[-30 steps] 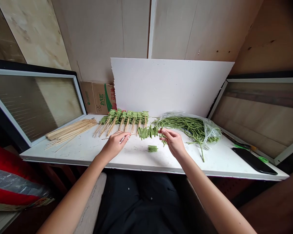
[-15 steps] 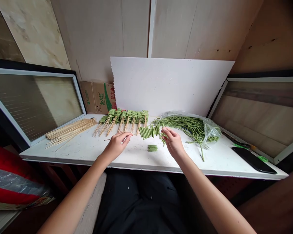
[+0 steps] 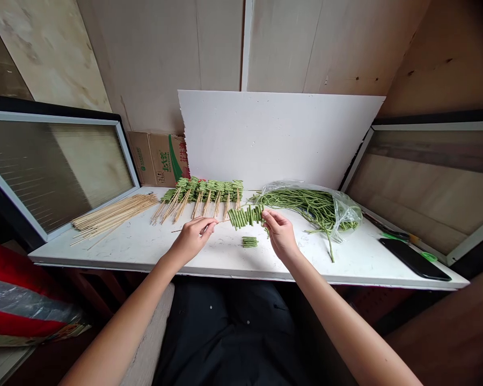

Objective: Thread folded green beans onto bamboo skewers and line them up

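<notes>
My left hand [image 3: 196,233] is closed around the bare end of a bamboo skewer [image 3: 222,220], held above the table. Cut green bean pieces [image 3: 243,217] are threaded crosswise along the skewer in a row. At the row's far end, my right hand [image 3: 279,229] pinches a bean piece with thumb and fingertips, which partly hide it. Below the skewer, a small stack of cut bean pieces [image 3: 249,242] lies on the white table. A few more pieces show beside my right fingers, mostly covered.
Finished bean skewers [image 3: 209,190] are piled at the back, their sticks toward me. Bare bamboo skewers [image 3: 115,212] lie left. Long green beans [image 3: 306,203] spill from a clear plastic bag [image 3: 344,214]. A black phone [image 3: 414,259] and scissors [image 3: 394,231] rest at right.
My right hand has moved slightly left, bringing the pinched bean piece against the end of the threaded row. My left hand keeps its hold on the skewer. The view has shifted slightly.
</notes>
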`<state>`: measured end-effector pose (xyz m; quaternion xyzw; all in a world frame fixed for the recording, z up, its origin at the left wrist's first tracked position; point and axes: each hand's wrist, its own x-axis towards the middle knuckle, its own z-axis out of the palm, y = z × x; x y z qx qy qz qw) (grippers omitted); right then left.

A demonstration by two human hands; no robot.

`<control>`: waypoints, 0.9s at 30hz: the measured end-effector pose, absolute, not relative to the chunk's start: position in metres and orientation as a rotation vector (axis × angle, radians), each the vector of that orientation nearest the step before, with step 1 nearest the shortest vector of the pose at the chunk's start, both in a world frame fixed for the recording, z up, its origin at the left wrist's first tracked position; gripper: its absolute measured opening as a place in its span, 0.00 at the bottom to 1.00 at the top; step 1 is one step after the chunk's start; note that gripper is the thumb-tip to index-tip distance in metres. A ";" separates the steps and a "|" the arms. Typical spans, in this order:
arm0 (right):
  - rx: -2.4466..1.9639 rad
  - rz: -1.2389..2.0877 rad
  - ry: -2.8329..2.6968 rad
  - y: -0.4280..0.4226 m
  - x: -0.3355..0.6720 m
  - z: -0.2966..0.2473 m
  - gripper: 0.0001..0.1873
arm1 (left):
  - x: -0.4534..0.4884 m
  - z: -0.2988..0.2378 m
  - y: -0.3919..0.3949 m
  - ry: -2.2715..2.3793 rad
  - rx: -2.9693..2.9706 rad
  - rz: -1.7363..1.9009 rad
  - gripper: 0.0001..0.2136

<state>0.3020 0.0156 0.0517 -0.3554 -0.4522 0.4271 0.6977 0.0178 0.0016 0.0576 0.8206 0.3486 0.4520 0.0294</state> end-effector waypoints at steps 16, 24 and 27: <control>-0.790 0.967 -1.255 0.024 0.320 0.053 0.26 | 0.014 0.053 0.011 1.152 2.486 1.423 0.09; -0.812 1.047 -1.347 0.019 0.315 0.052 0.20 | 0.015 0.049 0.011 1.153 2.417 1.348 0.11; -0.825 1.055 -1.377 0.016 0.312 0.053 0.17 | 0.016 0.048 0.011 1.150 2.412 1.314 0.11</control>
